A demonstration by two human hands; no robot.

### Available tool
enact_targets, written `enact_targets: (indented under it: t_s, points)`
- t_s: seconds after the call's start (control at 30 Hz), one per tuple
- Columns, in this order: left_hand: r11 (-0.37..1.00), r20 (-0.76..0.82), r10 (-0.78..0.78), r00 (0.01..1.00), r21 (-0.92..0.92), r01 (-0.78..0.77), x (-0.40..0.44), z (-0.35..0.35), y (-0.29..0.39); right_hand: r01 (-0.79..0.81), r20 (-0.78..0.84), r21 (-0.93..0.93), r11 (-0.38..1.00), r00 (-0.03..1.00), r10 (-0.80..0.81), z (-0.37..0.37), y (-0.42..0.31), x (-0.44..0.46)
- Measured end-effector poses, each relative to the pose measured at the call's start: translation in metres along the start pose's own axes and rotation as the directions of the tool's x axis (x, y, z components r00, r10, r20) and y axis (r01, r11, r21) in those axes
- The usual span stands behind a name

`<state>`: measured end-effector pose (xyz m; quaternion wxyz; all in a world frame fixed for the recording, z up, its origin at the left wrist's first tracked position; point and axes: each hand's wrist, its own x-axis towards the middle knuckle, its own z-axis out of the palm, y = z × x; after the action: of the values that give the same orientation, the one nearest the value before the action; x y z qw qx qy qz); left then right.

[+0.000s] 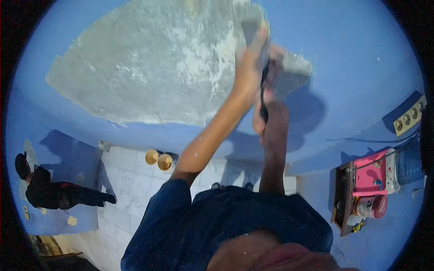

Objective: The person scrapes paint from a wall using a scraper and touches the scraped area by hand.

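My left hand (pixel 247 67) is closed around a putty knife, whose flat grey blade (pixel 250 30) lies against the upper right of a rough grey cement patch (pixel 153 67) on the blue wall. White smears of filler mark this patch. Just beside it, my right hand (pixel 270 97) is closed on a dark, narrow tool (pixel 264 110) with a black handle-like end, seen nearly edge-on. Both hands are blurred by motion and overlap, so whether the dark piece belongs to the same putty knife I cannot tell.
Two yellowish buckets (pixel 164 161) stand on the white tiled floor (pixel 131 180) below the wall. On the left is another person (pixel 49 187) in dark clothes. A wooden shelf (pixel 342 203) with a pink container (pixel 368 174) is at right, below a socket strip (pixel 409 116).
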<state>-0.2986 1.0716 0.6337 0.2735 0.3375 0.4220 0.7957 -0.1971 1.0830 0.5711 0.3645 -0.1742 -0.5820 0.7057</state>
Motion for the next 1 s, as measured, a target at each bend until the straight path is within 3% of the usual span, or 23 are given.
enact_targets:
  t_s: [0.07,0.17,0.27,0.37,0.47,0.57,0.73,0.87,0.9,0.93,1.0]
  points:
    - [1.000,-0.044,-0.004,0.999,0.016,0.004,-0.001,-0.005,-0.013,-0.080,0.054,0.118,0.990,0.996,0.074,-0.001,0.012,-0.009]
    - [0.999,0.003,0.008,1.000,-0.052,-0.008,0.010,0.007,0.024,0.038,0.008,0.042,0.998,0.999,-0.039,0.013,-0.013,0.002]
    - [0.996,0.015,-0.008,1.000,-0.088,0.009,0.003,0.004,0.022,0.037,0.017,0.002,0.999,0.999,-0.037,0.011,-0.012,-0.001]
    - [0.997,-0.058,-0.069,0.996,-0.047,0.066,0.004,-0.009,0.013,-0.041,0.040,0.096,0.995,0.998,0.038,0.018,0.007,-0.004]
    - [0.995,0.025,0.005,1.000,-0.102,-0.003,0.009,-0.008,0.025,0.045,0.046,0.086,0.995,0.998,-0.050,0.027,-0.009,-0.002]
    - [0.992,0.020,-0.021,1.000,-0.121,0.023,-0.001,-0.018,0.012,-0.023,-0.082,0.067,0.997,0.996,0.028,0.027,0.010,-0.011]
    - [0.995,0.118,0.013,0.993,-0.100,-0.001,0.015,-0.019,0.031,0.045,-0.082,0.104,0.994,0.996,-0.036,0.041,0.004,0.000]
    - [0.997,0.059,-0.054,0.997,-0.047,0.057,-0.003,-0.023,0.019,0.062,-0.020,0.037,0.997,0.998,-0.061,0.032,0.021,-0.015]
    - [0.999,0.068,-0.043,0.997,-0.014,0.044,0.001,-0.023,0.026,0.399,-0.048,-0.205,0.894,0.908,-0.416,0.036,0.023,-0.001]
    - [0.999,0.075,-0.051,0.996,0.015,0.050,0.001,-0.021,0.027,0.636,0.007,-0.436,0.637,0.710,-0.704,0.040,0.026,0.021]
    - [0.998,0.097,-0.042,0.994,-0.036,0.046,0.011,-0.015,0.035,0.613,-0.014,-0.467,0.638,0.716,-0.698,0.036,0.022,0.017]
